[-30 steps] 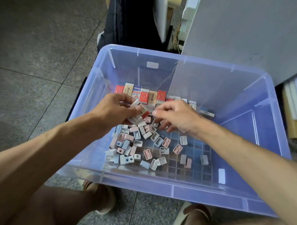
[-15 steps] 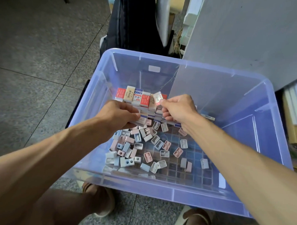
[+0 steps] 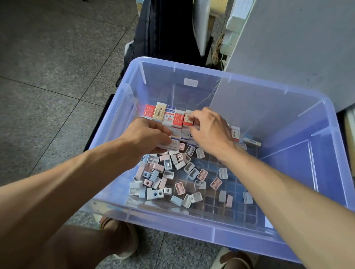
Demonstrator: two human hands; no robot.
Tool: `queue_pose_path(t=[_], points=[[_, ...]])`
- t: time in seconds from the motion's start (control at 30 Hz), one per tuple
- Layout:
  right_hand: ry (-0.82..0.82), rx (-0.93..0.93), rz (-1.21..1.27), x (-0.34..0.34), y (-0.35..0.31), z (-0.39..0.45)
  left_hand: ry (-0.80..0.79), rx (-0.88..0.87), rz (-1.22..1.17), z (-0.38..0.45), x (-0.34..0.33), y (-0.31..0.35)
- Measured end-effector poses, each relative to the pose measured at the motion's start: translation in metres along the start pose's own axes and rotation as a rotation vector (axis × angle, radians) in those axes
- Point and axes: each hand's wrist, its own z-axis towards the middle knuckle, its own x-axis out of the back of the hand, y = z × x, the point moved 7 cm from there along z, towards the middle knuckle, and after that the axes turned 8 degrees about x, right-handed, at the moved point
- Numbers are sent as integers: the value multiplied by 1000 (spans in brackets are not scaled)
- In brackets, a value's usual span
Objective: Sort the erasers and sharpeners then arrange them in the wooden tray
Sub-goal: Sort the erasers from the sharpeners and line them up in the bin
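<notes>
A clear blue plastic bin (image 3: 189, 231) holds everything. A row of boxed erasers (image 3: 163, 114) in red, cream and white sleeves stands along its far left wall. Small pink, blue and white sharpeners (image 3: 171, 174) lie scattered over the bin floor. My left hand (image 3: 146, 136) grips a small stack of erasers at the near end of the row. My right hand (image 3: 209, 129) pinches a red-and-white eraser (image 3: 187, 119) at the right end of the standing row. A gridded tray (image 3: 240, 209) shows dimly through the bin floor.
The bin sits on a grey tiled floor (image 3: 44, 69) between my sandalled feet (image 3: 126, 241). A grey cabinet (image 3: 296, 48) stands behind it on the right, with a dark bag (image 3: 166, 27) behind on the left. Two loose erasers (image 3: 236, 133) lie right of my right hand.
My right hand has carried an eraser up from the pile and set it against the right end of the standing row. My left hand stays on its stack of erasers.
</notes>
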Motion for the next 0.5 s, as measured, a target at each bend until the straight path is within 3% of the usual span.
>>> queue_pose_path(t=[0.2,0.27,0.37,0.5], points=[[21,-8,11,3,1,6,29,-48,-7,1,1,5],[49,-106,230,11,6,-2,3,-83,-15,1,-3,9],[-124,-294,682,5,8,-25,-30,-150,-54,0,-8,16],[-204,-352,894,4,2,-41,-100,-197,-111,-4,-17,21]])
